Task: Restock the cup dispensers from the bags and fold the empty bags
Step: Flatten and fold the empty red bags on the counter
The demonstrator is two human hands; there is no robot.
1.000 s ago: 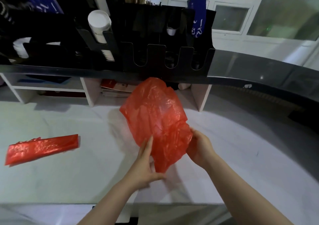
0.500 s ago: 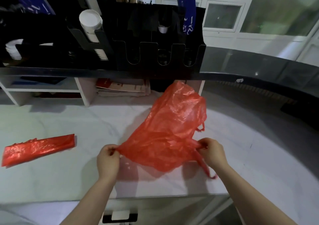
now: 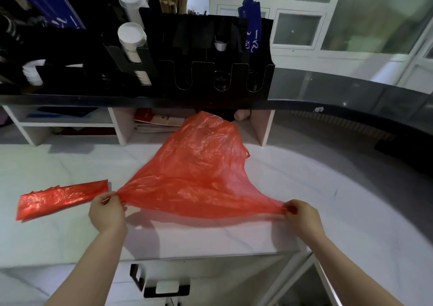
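both hands are pinched shut on the same red bag: the left hand holds one bunched corner, the right hand the other, and the film is drawn into a taut near edge between the two grips. beyond the grips the rest of the bag billows up and away toward the black cup dispenser rack, not yet lying flat on the white desk. just beyond and outside the left grip lies a folded red bag, apparently already done, which gives the shape to aim for. the step in hand looks like spreading the bag for folding. to do it well, i would keep the pull even on both corners so the edge stays straight, lower the far part onto the desk away from the grips, and let the trapped air out before any crease is made. thin film like this probably slides and puffs, so a slow lay-down and a smoothing stroke outward from between the grips should help.
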